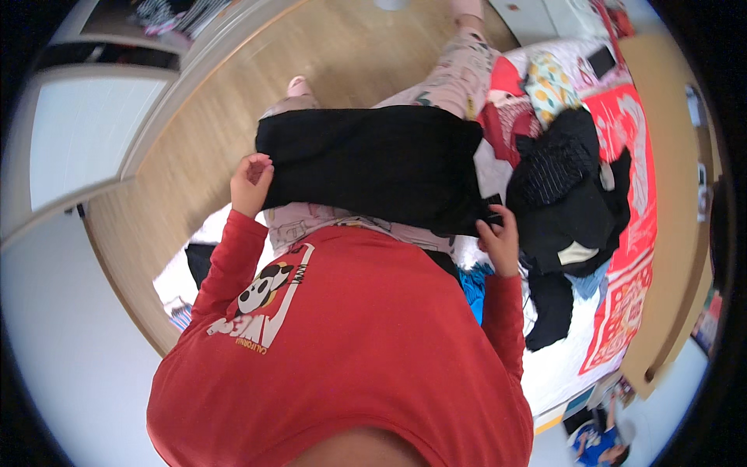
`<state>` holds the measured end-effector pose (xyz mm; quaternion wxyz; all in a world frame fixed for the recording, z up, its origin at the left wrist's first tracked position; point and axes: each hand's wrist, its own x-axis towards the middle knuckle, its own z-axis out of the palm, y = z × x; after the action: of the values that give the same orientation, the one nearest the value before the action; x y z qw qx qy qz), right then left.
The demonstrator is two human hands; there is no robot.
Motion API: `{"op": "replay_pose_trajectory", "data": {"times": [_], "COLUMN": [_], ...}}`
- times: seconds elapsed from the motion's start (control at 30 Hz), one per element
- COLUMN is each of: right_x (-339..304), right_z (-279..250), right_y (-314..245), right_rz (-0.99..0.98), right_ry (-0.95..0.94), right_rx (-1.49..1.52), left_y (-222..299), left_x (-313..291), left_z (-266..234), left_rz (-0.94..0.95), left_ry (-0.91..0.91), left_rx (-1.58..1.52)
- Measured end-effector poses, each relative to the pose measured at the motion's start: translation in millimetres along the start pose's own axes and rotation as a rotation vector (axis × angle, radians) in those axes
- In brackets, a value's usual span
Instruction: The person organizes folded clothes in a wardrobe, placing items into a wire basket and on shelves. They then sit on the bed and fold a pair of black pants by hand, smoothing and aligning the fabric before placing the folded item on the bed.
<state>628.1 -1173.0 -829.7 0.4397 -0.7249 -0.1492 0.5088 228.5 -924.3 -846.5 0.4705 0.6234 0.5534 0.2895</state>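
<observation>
Across my thighs lies a black garment, spread flat in a long folded rectangle; which kind of garment it is does not show. My left hand pinches its left edge, thumb and fingers closed on the cloth. At the lower right corner, my right hand has its fingers closed on the fabric, beside a small dark tag-like piece. Patterned pink trousers show on my legs beyond the cloth. To the right of my right hand is a heap of dark clothes.
The bed carries a red printed cloth, a yellow-patterned white cloth, a maroon garment and a blue garment. An open wardrobe stands left. A person in blue appears at lower right.
</observation>
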Motion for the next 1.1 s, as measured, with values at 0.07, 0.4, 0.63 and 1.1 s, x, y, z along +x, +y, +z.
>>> {"op": "replay_pose_trajectory", "data": {"times": [0.07, 0.4, 0.63, 1.1], "right_x": [-11, -44, -57, -49], "right_z": [8, -3, 27, -26], "right_y": [-44, -105, -122, -77], "right_rz": [-0.16, -0.15, -0.156, 0.406], "right_ry": [0.022, 0.088, 0.14, -0.362], "right_rx": [-0.005, 0.143, 0.162, -0.88], "left_y": [9, -76, -122, -77], "left_x": [-29, -68, -47, -51], "left_z": [-7, -20, -67, -50], "left_rz": [0.033, -0.015, -0.011, -0.172], "left_ry": [0.015, 0.344, 0.36, 0.302], "left_rx": [0.32, 0.253, -0.176, -0.569]}}
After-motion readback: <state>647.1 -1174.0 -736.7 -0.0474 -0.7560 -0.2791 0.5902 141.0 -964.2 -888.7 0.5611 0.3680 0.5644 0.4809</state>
